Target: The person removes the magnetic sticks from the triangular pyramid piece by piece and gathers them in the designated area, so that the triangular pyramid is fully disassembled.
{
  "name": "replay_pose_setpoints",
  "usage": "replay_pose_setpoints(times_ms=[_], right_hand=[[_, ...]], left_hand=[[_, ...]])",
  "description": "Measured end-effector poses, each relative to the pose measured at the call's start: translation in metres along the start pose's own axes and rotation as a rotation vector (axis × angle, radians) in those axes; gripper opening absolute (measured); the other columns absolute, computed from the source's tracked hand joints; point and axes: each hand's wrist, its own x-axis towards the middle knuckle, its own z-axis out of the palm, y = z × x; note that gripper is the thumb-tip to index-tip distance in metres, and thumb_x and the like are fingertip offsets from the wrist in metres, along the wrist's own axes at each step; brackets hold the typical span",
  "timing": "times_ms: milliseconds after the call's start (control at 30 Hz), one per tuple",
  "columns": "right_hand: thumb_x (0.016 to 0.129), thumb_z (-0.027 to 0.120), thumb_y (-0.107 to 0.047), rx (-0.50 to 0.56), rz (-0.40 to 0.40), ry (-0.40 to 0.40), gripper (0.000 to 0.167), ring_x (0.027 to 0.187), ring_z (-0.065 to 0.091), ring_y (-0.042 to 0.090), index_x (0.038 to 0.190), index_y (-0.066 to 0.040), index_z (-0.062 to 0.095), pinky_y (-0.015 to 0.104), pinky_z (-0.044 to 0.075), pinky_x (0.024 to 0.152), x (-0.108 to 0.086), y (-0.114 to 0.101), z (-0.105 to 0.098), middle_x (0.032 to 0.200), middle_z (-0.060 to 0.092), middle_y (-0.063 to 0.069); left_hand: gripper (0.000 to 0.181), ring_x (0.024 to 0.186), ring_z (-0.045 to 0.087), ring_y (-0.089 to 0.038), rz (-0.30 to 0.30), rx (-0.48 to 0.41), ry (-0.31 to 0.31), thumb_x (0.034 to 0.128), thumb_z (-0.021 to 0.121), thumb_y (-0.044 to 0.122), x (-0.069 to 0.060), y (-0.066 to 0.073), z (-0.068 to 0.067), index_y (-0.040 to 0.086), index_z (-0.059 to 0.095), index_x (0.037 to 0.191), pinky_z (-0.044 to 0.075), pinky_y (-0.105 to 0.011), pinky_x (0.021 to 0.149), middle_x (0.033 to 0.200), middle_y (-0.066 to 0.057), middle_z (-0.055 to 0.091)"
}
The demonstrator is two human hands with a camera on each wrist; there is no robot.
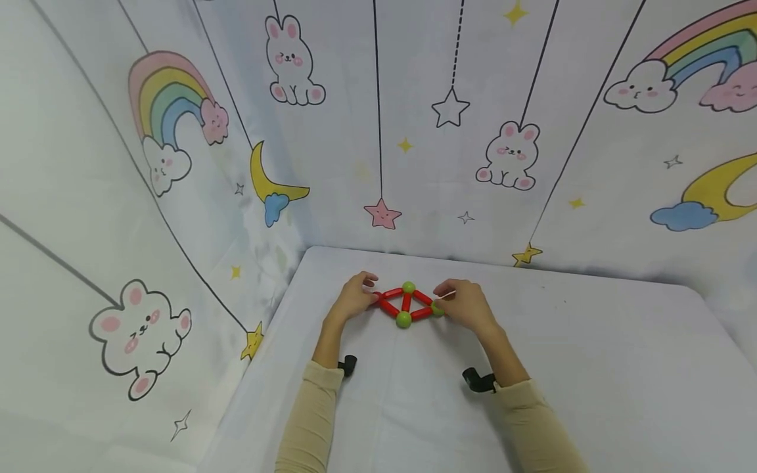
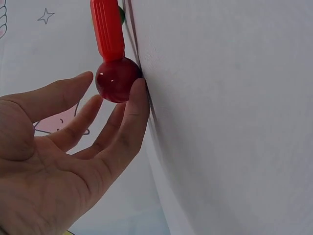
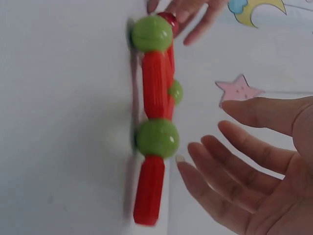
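On white table (image 1: 603,368), head view shows you 5 red rods (image 1: 406,303), 3 green balls (image 1: 403,320), 1 red ball (image 2: 116,82), joined. L wrist view: your L hand (image 2: 73,147) has loose fingers by red ball, thumb apart. R wrist view: your R hand (image 3: 254,171), fingers relaxed, beside 1 green ball.

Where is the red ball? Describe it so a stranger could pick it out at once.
On the white table, find the frame made of red sticks. At its left corner, beside the left hand, is the red ball. Unlike the three green balls, it is red; unlike the red sticks, it is round.
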Motion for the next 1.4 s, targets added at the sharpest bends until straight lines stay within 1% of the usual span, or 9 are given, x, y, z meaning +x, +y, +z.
replay_pose_setpoints(times_ms=[133,267,600,733,933,1033,1167,1233,1400], right_hand=[[0.092,0.079,-0.015,0.029,-0.039,0.016,0.023,0.100,0.073,0.027,0.113,-0.005,0.077,0.042,0.061,0.080,0.003,-0.008,0.015,0.108,0.077,0.010],[0.091,0.079,-0.013,0.065,-0.071,0.031,0.023,0.100,0.072,0.028,0.112,-0.004,0.077,0.041,0.062,0.079,0.007,-0.017,0.027,0.109,0.077,0.011],[0.091,0.080,-0.009,0.163,-0.109,0.052,0.024,0.094,0.074,0.025,0.114,-0.004,0.076,0.038,0.063,0.076,0.018,-0.038,0.059,0.108,0.076,0.011],[0.090,0.081,-0.009,0.148,-0.116,0.057,0.025,0.092,0.073,0.024,0.115,-0.006,0.076,0.039,0.062,0.077,0.023,-0.040,0.071,0.107,0.077,0.011],[0.087,0.080,-0.004,0.139,-0.139,0.081,0.027,0.094,0.072,0.026,0.115,-0.006,0.077,0.044,0.060,0.083,0.027,-0.046,0.082,0.107,0.077,0.012],[0.085,0.080,-0.001,0.143,-0.136,0.090,0.033,0.099,0.072,0.030,0.117,-0.006,0.076,0.048,0.058,0.087,0.028,-0.048,0.086,0.112,0.076,0.015],[0.083,0.083,-0.001,0.117,-0.131,0.102,0.042,0.110,0.072,0.033,0.123,-0.008,0.074,0.051,0.056,0.096,0.027,-0.047,0.091,0.121,0.074,0.017],[0.082,0.084,-0.001,0.108,-0.139,0.109,0.045,0.113,0.071,0.033,0.125,-0.007,0.072,0.052,0.055,0.098,0.027,-0.046,0.093,0.123,0.073,0.018],[0.082,0.083,0.001,0.111,-0.148,0.110,0.049,0.115,0.071,0.033,0.129,-0.005,0.070,0.051,0.055,0.098,0.026,-0.043,0.095,0.125,0.073,0.016]], left_hand=[[0.044,0.109,0.065,-0.031,-0.015,-0.052,-0.020,0.0958,0.069,0.000,0.000,0.000,0.000,-0.001,0.058,0.139,0.062,-0.034,0.082,0.135,-0.024,0.060],[0.045,0.106,0.066,-0.029,-0.028,-0.063,-0.025,0.0957,0.069,-0.002,-0.001,0.001,0.001,-0.002,0.057,0.139,0.062,-0.032,0.078,0.134,-0.024,0.060],[0.044,0.101,0.068,-0.029,-0.045,-0.125,-0.025,0.0952,0.070,-0.002,-0.003,0.003,0.002,-0.001,0.058,0.137,0.063,-0.038,0.081,0.134,-0.025,0.059],[0.044,0.100,0.068,-0.029,-0.046,-0.144,-0.025,0.0947,0.071,-0.001,-0.004,0.003,0.003,-0.002,0.058,0.137,0.063,-0.040,0.081,0.136,-0.026,0.058],[0.045,0.096,0.069,-0.028,-0.057,-0.181,-0.014,0.0933,0.071,-0.002,-0.005,0.004,0.003,-0.001,0.059,0.136,0.064,-0.038,0.077,0.135,-0.024,0.057],[0.045,0.096,0.070,-0.029,-0.056,-0.200,-0.023,0.0924,0.071,-0.004,-0.004,0.005,0.005,-0.002,0.059,0.135,0.064,-0.038,0.077,0.134,-0.025,0.057],[0.046,0.096,0.070,-0.029,-0.042,-0.226,-0.058,0.0917,0.069,-0.007,-0.004,0.007,0.009,-0.004,0.057,0.136,0.064,-0.040,0.078,0.135,-0.027,0.056],[0.046,0.095,0.071,-0.029,-0.032,-0.224,-0.065,0.0913,0.069,-0.007,-0.003,0.008,0.011,-0.004,0.057,0.135,0.064,-0.039,0.077,0.134,-0.028,0.057],[0.047,0.094,0.071,-0.029,0.010,-0.157,-0.055,0.0886,0.072,-0.004,-0.004,0.009,0.014,-0.004,0.058,0.133,0.063,-0.036,0.075,0.130,-0.028,0.060]])
